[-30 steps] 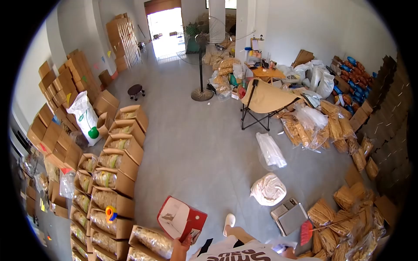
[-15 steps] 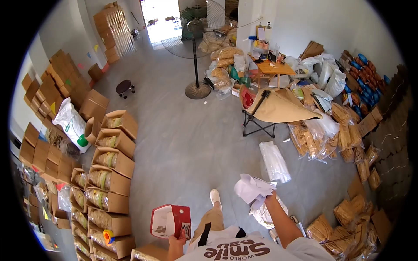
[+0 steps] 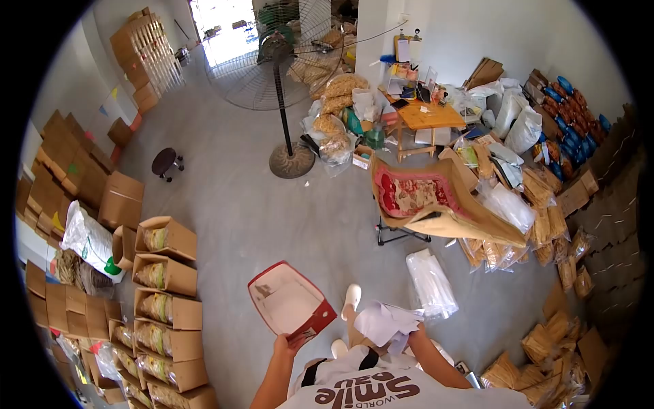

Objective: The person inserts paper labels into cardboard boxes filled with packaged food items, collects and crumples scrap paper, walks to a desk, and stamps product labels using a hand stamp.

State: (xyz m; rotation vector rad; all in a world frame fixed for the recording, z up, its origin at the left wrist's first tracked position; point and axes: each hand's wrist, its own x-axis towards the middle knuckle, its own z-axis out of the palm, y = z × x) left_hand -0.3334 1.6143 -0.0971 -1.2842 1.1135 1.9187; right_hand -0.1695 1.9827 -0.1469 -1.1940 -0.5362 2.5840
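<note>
A red box (image 3: 291, 300) with a pale, open inside is gripped at its near edge by my left hand (image 3: 289, 344). Crumpled white papers (image 3: 385, 323) hang from my right hand (image 3: 417, 335), whose fingers close on their right side. The two objects are apart, both held in front of my body above the grey floor. Partly hidden behind my right forearm is a white sack (image 3: 441, 352). Just beyond the papers lies a clear plastic bundle (image 3: 432, 283) on the floor.
Open cartons (image 3: 178, 310) with bagged goods line the left. A standing fan (image 3: 291, 160) and a stool (image 3: 165, 163) stand ahead. To the right are a folding chair (image 3: 426, 198), a wooden table (image 3: 429, 116) and bagged bundles (image 3: 538, 354).
The room's view has shifted as I moved forward. My left hand has raised the red box outward; my right hand, holding the papers since the middle frame, has come closer to it.
</note>
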